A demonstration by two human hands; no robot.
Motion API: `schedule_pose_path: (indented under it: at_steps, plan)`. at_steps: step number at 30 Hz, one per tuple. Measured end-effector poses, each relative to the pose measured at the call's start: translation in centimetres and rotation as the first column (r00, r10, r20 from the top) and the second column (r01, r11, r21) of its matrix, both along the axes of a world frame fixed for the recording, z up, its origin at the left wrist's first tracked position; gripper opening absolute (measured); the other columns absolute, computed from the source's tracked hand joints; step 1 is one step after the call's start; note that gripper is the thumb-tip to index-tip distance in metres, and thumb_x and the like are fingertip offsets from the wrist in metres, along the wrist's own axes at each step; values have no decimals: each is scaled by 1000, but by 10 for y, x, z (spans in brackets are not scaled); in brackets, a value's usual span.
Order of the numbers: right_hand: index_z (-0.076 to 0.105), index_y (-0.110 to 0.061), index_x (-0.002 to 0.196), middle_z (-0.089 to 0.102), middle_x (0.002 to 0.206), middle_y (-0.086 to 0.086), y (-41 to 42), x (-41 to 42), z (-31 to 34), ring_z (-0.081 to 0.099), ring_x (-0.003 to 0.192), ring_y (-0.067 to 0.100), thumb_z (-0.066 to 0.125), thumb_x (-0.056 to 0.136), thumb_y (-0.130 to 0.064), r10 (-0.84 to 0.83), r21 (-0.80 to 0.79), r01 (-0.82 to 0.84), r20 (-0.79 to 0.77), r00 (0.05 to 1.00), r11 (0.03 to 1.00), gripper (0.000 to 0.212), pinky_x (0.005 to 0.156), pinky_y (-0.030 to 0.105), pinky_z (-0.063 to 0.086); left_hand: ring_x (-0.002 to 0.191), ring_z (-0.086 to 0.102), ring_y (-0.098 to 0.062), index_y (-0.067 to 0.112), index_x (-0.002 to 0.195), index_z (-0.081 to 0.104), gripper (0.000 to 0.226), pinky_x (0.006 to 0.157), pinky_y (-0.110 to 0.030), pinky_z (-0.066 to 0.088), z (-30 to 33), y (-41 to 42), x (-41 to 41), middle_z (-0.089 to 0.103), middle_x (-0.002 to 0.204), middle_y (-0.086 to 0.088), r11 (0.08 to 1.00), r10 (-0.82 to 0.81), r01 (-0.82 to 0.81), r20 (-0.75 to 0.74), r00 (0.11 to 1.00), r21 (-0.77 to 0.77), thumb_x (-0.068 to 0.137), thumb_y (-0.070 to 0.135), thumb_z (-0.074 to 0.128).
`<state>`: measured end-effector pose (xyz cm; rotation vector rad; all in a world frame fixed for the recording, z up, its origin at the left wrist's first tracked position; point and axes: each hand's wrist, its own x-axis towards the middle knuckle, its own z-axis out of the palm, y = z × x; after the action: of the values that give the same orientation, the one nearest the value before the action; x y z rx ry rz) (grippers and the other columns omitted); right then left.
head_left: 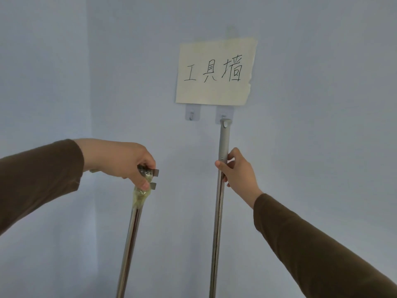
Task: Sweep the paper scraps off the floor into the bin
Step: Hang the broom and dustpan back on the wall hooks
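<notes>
Two long metal handles stand upright before a pale wall. My left hand [131, 162] grips the top of the left handle [129, 239], whose upper end is wrapped in yellowish tape and carries two small grey clips. My right hand [236, 168] is closed around the right handle [217, 222], just below its grey plastic cap [225, 136], which reaches the right wall hook [223, 115]. The lower ends of both handles are out of frame, so I cannot tell which is the broom. No paper scraps, floor or bin are in view.
A cream paper sign [214, 70] with handwritten characters is stuck on the wall above two adhesive hooks. The left hook [191, 114] is bare. A wall corner runs down the left side.
</notes>
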<state>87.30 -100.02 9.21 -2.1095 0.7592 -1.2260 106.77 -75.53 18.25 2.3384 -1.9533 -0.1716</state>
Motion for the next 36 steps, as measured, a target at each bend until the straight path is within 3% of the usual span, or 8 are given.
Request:
schedule_pose_path:
  at_steps: [4, 13, 20, 25, 29, 33, 36]
  plan:
    - [46, -16, 94, 68, 79, 11, -15, 17, 9, 63, 50, 16, 68, 90, -41, -10, 8, 10, 11, 1000, 1000, 33, 45, 22, 52, 58, 47, -8, 24, 77, 66, 24, 59, -23, 37, 9, -24, 19, 56, 65, 11, 999, -24, 25, 17, 1000, -23, 77, 43, 80]
    - [51, -14, 90, 66, 83, 8, -29, 35, 2, 70, 52, 20, 69, 90, -38, -36, 68, 34, 21, 999, 997, 29, 58, 38, 61, 64, 51, -9, 26, 82, 63, 20, 65, -28, 40, 32, -58, 44, 66, 72, 10, 985, -32, 30, -9, 999, -171, 79, 32, 82]
    - [53, -18, 86, 65, 78, 3, -30, 36, 1, 69, 51, 16, 68, 90, -43, -107, 52, 103, 82, 991, 993, 29, 59, 40, 61, 68, 53, -10, 35, 82, 66, 14, 67, -31, 43, 38, -79, 57, 66, 82, 3, 965, -75, 65, -33, 997, -253, 81, 32, 80]
    - [48, -24, 78, 63, 68, -3, -35, 39, -9, 69, 61, 18, 63, 88, -52, -210, -30, 210, 7, 978, 977, 33, 65, 40, 58, 72, 56, -15, 34, 87, 67, 13, 70, -34, 44, 37, -92, 61, 67, 84, 1, 960, -129, 114, -43, 991, -254, 82, 33, 79]
    - [50, -22, 79, 66, 68, -3, -36, 39, -3, 67, 64, 18, 57, 89, -56, -283, -135, 270, -91, 955, 953, 36, 66, 37, 56, 82, 60, -28, 35, 88, 67, 13, 71, -35, 44, 36, -99, 63, 68, 86, 0, 956, -158, 143, -39, 987, -256, 82, 35, 79]
    - [52, -20, 83, 58, 73, -4, -34, 38, 10, 59, 70, 18, 50, 95, -55, -396, -297, 315, -270, 878, 901, 37, 61, 29, 45, 74, 57, -19, 35, 87, 67, 13, 70, -34, 43, 36, -102, 66, 67, 84, 1, 956, -169, 152, -47, 985, -249, 83, 34, 79]
    - [54, -20, 82, 56, 74, -4, -32, 38, 18, 56, 72, 19, 45, 98, -53, -428, -335, 315, -356, 831, 888, 38, 62, 28, 41, 77, 59, -24, 36, 86, 66, 12, 70, -35, 44, 36, -103, 67, 67, 83, 3, 955, -168, 155, -29, 985, -251, 83, 34, 78]
